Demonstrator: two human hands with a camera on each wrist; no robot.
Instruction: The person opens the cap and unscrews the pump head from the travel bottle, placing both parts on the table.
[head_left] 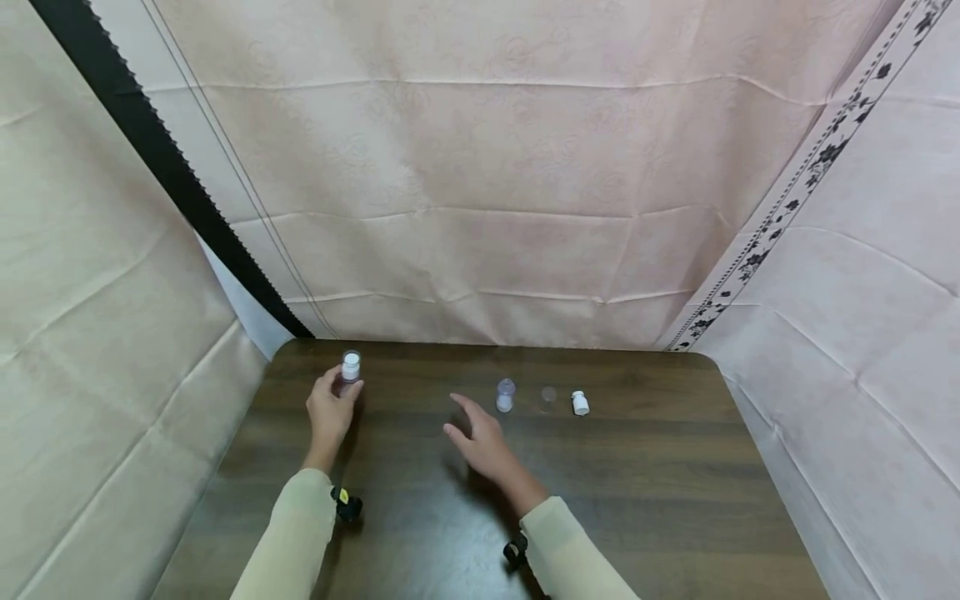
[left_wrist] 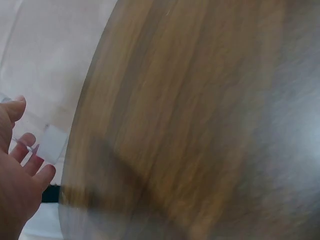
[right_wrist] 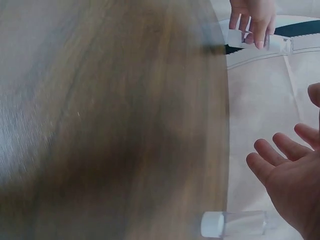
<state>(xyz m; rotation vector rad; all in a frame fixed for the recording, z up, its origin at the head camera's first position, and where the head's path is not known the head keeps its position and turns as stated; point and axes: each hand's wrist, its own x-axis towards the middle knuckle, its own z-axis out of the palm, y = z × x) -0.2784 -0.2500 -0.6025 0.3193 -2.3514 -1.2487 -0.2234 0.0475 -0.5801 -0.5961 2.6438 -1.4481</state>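
At the far left of the table, my left hand grips a clear container with white parts between thumb and fingers. In the right wrist view white shows at both ends of this container; its middle is partly hidden by the fingers. My right hand is held over the middle of the table, fingers extended, touching nothing. Just beyond it stands a clear bottle with a white cap, the white end down on the table.
To the right of the clear bottle are a faint transparent round piece and a small white bottle. They form a row near the far edge of the wooden table. Pale cloth hangs behind and at both sides.
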